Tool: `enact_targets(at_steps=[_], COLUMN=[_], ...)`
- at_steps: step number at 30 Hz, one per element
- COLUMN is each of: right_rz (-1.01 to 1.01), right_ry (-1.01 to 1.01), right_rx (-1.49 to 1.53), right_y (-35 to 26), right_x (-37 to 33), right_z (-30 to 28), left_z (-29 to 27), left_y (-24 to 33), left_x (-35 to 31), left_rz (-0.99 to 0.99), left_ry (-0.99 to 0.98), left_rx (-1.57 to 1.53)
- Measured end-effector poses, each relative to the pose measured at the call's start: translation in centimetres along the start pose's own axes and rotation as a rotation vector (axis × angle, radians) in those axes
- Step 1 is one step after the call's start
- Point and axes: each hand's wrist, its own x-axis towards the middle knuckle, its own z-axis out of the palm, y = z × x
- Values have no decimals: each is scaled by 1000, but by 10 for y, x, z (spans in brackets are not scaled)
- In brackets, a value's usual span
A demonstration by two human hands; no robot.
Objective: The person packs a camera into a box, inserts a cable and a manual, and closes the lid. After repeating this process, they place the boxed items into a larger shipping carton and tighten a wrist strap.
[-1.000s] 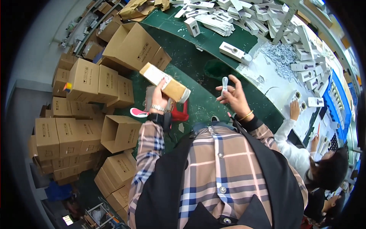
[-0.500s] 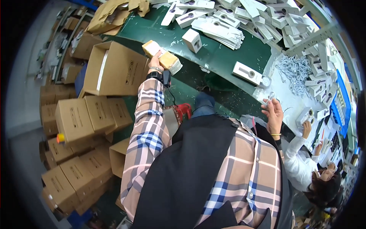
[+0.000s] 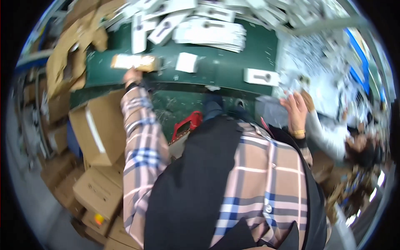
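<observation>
At the left of the green table, my left hand (image 3: 132,76) grips a tan block-shaped packet (image 3: 146,63) with a white label. The packet is over the table's near edge strip, its underside hidden. My right hand (image 3: 295,109) is raised at the table's right front, fingers curled. Something small and whitish seems to be at its fingertips, too blurred to name. Nearby lies a white slim box (image 3: 261,77) with a dark round picture. A small white box (image 3: 186,62) stands to the right of the packet.
A stack of flat white cartons (image 3: 210,34) and many white boxes fill the table's back. Left of me are an open cardboard box (image 3: 100,125) and closed cartons (image 3: 98,189). A red stool-like frame (image 3: 187,125) is below. A co-worker's white sleeve (image 3: 327,133) reaches in at right.
My left hand has carried the packet up and left, from beside the open cardboard box to over the table. The whole view has swung. My right hand stays raised at the table's right front.
</observation>
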Motion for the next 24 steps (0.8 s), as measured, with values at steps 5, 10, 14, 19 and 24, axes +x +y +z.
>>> enact_targets(at_steps=[5,10,14,19,24], right_rz=[-122,-181,-308,-390,-447], right_ry=[97,174,106,-154,-317], right_rx=[-199,-482,-588,-698,-676], right_y=[-3,18,60,59,85], right_x=[25,49,87,122,162], right_z=[-16,-61,-91,-101,-120], left_z=[-33,-170,-151,6,123], left_y=[-32,230,372,486,558], left_x=[-22,-172,-256,-260,-259], left_rz=[-627,237,679,1046,948], left_ry=[734,1207,657,85,178], left_rx=[-539,-1179,-928,-465,-9])
